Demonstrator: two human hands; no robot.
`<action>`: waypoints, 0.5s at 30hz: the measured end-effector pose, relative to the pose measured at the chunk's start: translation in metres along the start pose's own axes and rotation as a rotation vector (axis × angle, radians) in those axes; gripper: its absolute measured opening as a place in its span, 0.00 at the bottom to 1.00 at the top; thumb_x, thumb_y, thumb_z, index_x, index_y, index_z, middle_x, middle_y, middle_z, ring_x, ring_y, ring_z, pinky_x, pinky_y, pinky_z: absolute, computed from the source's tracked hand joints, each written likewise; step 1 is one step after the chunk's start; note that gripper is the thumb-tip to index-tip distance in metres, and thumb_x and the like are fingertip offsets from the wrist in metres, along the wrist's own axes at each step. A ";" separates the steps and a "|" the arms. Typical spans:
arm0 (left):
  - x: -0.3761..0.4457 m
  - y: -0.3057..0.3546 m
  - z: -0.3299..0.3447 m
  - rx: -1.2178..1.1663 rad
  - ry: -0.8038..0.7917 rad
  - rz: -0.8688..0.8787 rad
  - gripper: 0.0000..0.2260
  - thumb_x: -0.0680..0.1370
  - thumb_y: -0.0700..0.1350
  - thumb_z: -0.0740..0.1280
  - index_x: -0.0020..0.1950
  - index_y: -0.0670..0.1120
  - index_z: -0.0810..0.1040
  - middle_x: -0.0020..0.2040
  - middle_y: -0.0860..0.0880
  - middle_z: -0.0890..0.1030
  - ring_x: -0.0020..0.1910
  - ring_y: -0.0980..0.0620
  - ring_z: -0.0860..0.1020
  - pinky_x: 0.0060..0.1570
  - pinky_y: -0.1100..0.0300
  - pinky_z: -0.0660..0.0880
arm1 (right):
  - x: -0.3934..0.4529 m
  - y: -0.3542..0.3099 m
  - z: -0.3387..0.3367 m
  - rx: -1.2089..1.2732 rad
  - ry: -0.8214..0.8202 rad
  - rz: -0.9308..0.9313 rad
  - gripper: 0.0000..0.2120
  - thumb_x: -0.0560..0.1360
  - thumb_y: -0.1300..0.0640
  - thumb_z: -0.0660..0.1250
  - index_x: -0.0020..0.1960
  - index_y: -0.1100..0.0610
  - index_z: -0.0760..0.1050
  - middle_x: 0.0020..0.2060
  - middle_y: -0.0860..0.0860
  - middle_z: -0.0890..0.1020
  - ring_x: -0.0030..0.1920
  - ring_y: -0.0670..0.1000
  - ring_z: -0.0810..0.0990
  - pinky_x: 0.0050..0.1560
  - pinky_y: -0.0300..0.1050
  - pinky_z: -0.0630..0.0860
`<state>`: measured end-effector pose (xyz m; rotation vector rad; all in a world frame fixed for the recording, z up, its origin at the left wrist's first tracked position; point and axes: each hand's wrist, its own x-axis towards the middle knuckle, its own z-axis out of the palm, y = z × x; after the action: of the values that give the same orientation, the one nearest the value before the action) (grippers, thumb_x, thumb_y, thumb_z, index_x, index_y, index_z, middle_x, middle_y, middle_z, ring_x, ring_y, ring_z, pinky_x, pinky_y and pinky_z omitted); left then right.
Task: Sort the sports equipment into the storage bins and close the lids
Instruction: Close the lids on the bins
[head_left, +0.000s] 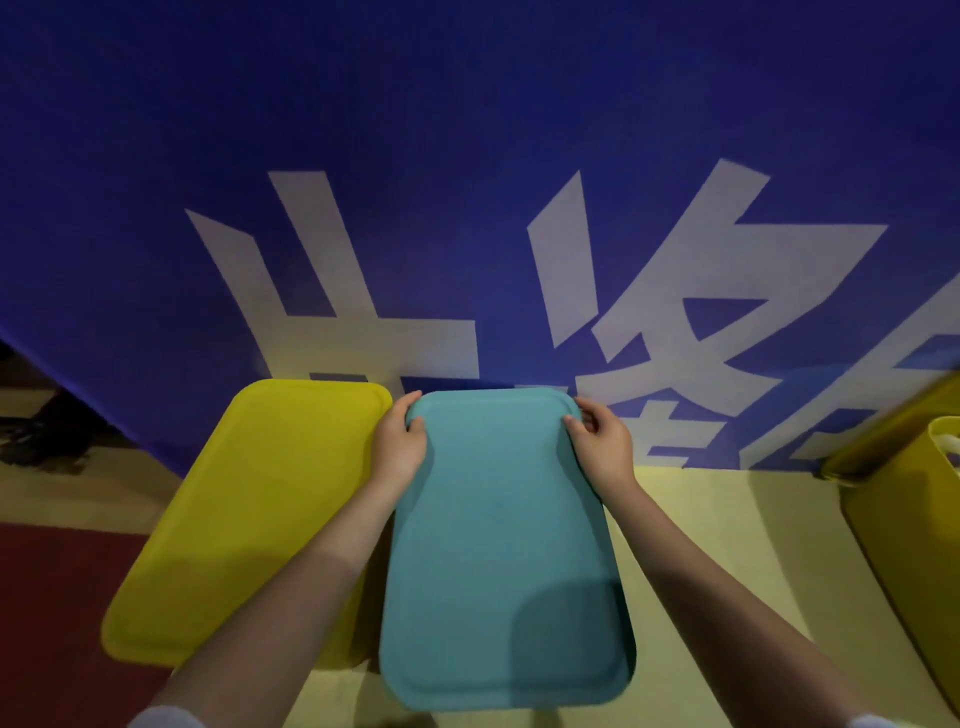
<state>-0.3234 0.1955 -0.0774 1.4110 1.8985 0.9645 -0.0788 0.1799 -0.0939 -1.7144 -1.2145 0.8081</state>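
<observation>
A person is holding the teal lid (506, 545) at its far corners w/ both hands. The left hand (399, 441) is gripping the far-left corner, fingers curled over the rim and thumb lying on top; the right hand (602, 441) is doing the same at the far-right corner. The lid is lying flat, covering whatever is beneath it, so the bin under it and its contents are hidden from the head cam.

Just to the left, nearly touching the teal lid's edge, a yellow lid (244, 519) is sitting flat and angled slightly; the left forearm is crossing over its near-right corner. What is beneath it cannot be told either.

At the far right, well apart from the teal lid, an open yellow bin (904, 519) is showing its rim and wall, w/ something white just peeking inside near the frame edge; too little is in view to identify it.

Behind everything, a blue banner (467, 130) w/ large white characters is hanging down to the pale yellow floor (727, 519). A red floor patch (57, 597) is showing at lower left.
</observation>
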 end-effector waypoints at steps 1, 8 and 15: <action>0.002 -0.003 0.001 0.006 0.007 0.003 0.17 0.81 0.39 0.58 0.69 0.45 0.71 0.67 0.46 0.73 0.65 0.47 0.72 0.58 0.60 0.67 | 0.001 0.001 0.001 0.012 0.003 0.006 0.16 0.77 0.56 0.65 0.64 0.55 0.75 0.55 0.50 0.81 0.52 0.46 0.77 0.54 0.39 0.72; 0.000 -0.007 0.008 0.075 0.058 0.082 0.15 0.81 0.38 0.57 0.67 0.45 0.72 0.64 0.46 0.75 0.62 0.47 0.73 0.54 0.62 0.67 | 0.004 0.001 0.003 0.064 -0.084 -0.007 0.17 0.79 0.57 0.62 0.67 0.54 0.72 0.59 0.47 0.77 0.57 0.47 0.75 0.55 0.39 0.70; -0.004 -0.002 0.010 0.081 0.067 0.104 0.13 0.81 0.38 0.57 0.64 0.44 0.72 0.60 0.45 0.77 0.57 0.48 0.75 0.48 0.63 0.68 | 0.009 -0.008 0.003 0.168 -0.106 0.127 0.15 0.78 0.56 0.63 0.63 0.56 0.74 0.55 0.49 0.78 0.54 0.48 0.76 0.52 0.40 0.71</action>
<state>-0.3157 0.1935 -0.0845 1.5554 1.9488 1.0052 -0.0819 0.1906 -0.0887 -1.6406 -1.0822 1.0587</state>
